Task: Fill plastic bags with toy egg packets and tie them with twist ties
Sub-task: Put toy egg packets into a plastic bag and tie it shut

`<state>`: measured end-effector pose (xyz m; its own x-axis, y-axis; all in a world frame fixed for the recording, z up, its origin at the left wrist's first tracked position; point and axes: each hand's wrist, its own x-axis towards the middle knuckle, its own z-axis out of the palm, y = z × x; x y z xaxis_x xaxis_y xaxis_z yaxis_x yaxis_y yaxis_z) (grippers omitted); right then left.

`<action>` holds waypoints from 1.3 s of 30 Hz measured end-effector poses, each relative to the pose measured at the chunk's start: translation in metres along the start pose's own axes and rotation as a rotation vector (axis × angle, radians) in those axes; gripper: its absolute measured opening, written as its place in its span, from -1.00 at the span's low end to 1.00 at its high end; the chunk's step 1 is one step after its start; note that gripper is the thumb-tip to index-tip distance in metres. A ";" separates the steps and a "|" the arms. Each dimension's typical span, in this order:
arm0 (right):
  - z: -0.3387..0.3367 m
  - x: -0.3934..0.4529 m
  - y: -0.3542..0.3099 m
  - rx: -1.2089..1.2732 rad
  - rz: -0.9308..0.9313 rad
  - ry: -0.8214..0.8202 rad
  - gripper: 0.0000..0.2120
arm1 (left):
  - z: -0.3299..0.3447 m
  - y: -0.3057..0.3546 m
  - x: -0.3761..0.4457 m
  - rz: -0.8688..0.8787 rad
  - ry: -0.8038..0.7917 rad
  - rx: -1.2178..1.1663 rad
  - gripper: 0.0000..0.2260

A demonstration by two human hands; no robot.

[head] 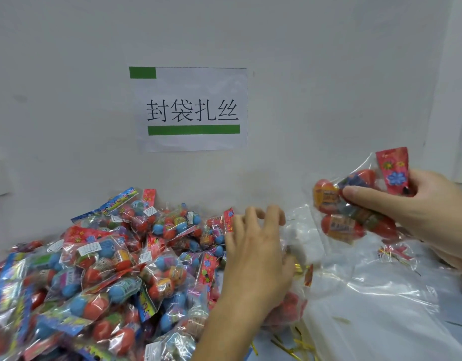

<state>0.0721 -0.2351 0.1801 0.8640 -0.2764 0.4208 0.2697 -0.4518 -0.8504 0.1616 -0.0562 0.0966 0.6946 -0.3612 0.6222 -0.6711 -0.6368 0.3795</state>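
My right hand (417, 207) grips a clear packet of red toy eggs (355, 204) with a red flowered header card, held up above the table at the right. My left hand (256, 256) reaches forward at the centre, fingers loosely curled over the edge of a clear plastic bag (300, 230); whether it pinches the film is hidden. A big heap of egg packets (107, 269) with red and blue eggs covers the left of the table. Gold twist ties (297, 345) lie near the front edge, partly under my left forearm.
A stack of flat clear plastic bags (376, 308) lies on the right of the table. A white wall (329, 87) rises right behind the heap, with a paper sign (192, 110) printed in black characters and green bars. Another packet (396, 252) lies under the right hand.
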 end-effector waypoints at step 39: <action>0.102 0.021 0.039 -0.714 0.129 0.116 -0.67 | -0.019 0.002 -0.003 -0.061 -0.387 -0.065 -0.39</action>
<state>0.1444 -0.1718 0.1234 0.8090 -0.4346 0.3958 -0.2075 -0.8412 -0.4994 0.1532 -0.0437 0.1088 0.7716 -0.5621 0.2978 -0.6321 -0.6251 0.4580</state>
